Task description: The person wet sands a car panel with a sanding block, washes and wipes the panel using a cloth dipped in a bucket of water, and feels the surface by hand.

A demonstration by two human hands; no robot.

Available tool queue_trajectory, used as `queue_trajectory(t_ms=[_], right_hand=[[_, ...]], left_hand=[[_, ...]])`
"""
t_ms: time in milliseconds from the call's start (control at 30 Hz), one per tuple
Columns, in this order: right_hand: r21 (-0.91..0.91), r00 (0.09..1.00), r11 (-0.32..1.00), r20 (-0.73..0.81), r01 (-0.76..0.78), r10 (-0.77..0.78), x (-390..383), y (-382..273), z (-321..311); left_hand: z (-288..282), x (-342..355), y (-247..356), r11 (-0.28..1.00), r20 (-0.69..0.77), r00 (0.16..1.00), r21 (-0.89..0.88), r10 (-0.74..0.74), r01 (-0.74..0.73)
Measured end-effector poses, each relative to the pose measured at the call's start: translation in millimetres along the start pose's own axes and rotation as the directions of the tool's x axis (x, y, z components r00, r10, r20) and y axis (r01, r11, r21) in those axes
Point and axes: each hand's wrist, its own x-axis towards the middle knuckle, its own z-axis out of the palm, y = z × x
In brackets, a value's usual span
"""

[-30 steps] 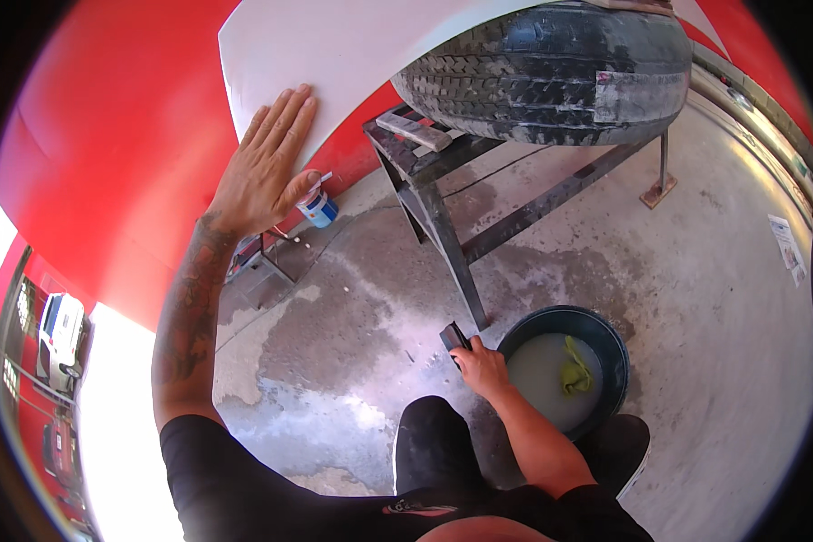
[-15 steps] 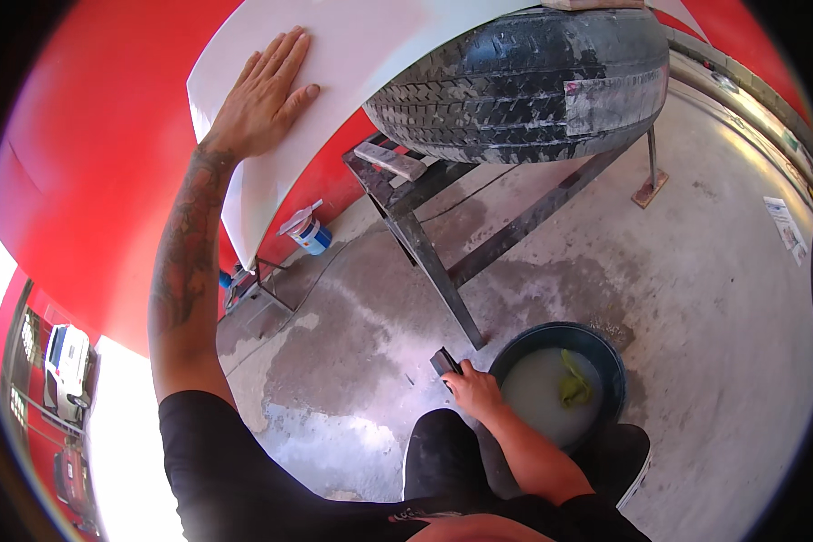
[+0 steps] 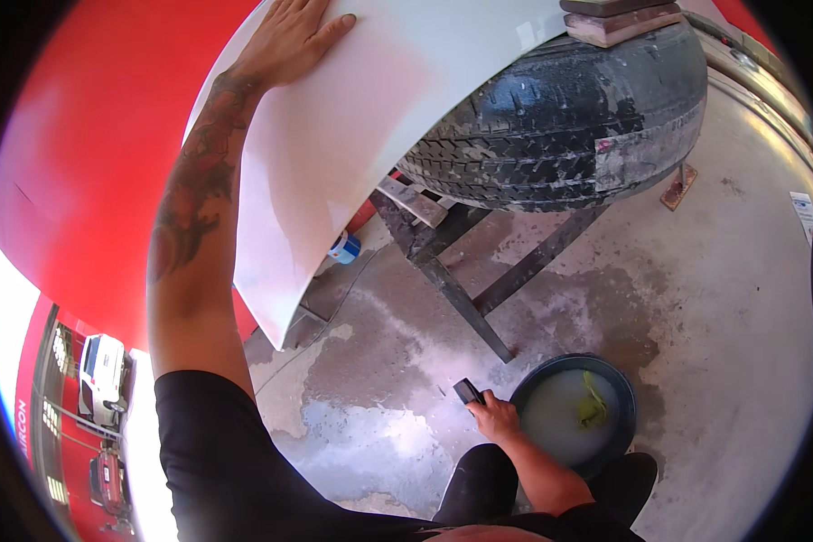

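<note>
My left hand (image 3: 291,41) lies flat on a curved white body panel (image 3: 361,126), fingers stretched and thumb apart; its fingertips reach the picture's upper edge. Low down, beside the dark bucket (image 3: 631,411), my right hand (image 3: 495,418) grips a small black sanding block (image 3: 468,391) above the floor. Cloudy water fills part of the bucket, and a yellow-green cloth (image 3: 592,409) floats in it. The panel's pointed lower end hangs free, left of a worn black tyre (image 3: 551,135).
The tyre rests on a dark metal stand (image 3: 456,303) with angled legs. Flat blocks (image 3: 619,25) are stacked on the tyre. A blue-and-white can (image 3: 344,247) stands behind the panel. Wet patches mark the concrete floor (image 3: 723,361); a white car (image 3: 102,379) is parked far left.
The view has shifted, so the panel, tyre and bucket sit lower and farther right. My left hand has slid up along the panel. My right hand keeps the block near the bucket.
</note>
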Motion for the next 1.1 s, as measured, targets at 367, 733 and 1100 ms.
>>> queue_trajectory(t_ms=[367, 733, 1100], right_hand=[[0.772, 0.799, 0.553, -0.101, -0.312, 0.592, 2, -16, -117], [0.312, 0.186, 0.281, -0.301, -0.908, 0.935, -298, -42, -396], [0.771, -0.453, -0.172, -0.166, -0.614, 0.876, -413, -426, -173]], left_hand=[[-11, 26, -8, 0.987, -0.097, 0.987, -0.084, 0.128, -0.136], [-7, 12, -9, 0.969, -0.202, 0.964, -0.142, 0.172, -0.203], [11, -219, -9, 0.762, -0.057, 0.840, -0.392, 0.539, -0.515]])
